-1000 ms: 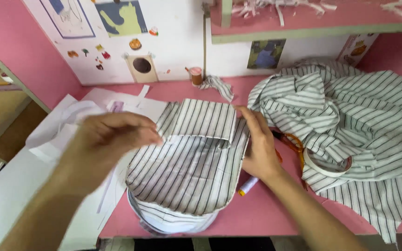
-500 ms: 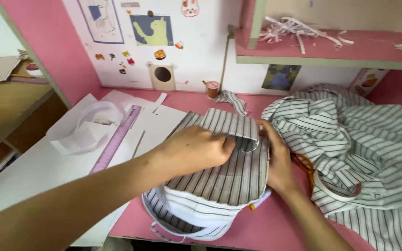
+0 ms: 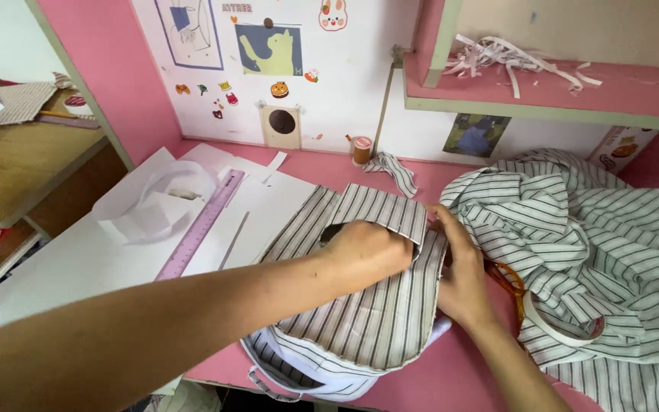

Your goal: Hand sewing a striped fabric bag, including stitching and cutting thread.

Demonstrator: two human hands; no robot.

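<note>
Pink desk (image 3: 451, 374) and a white sticker-covered wall are framing the scene. Lying near the desk's front edge is a striped fabric piece (image 3: 360, 320), its long axis and stripes running from the near edge toward the wall, its far end folding over as a flap. The left hand (image 3: 368, 252) is curling closed on that flap, pinching the cloth. The right hand (image 3: 459, 278) is pressing against the piece's right edge, fingers bent around it. Just to the right, a heaped striped shirt (image 3: 589, 252) is crowding the hand, with orange-handled scissors (image 3: 509, 286) partly hidden between. White paper sheets (image 3: 78, 259), 1 purple ruler (image 3: 200, 225) and a thread spool (image 3: 361, 149) are lying to the left and behind.
</note>
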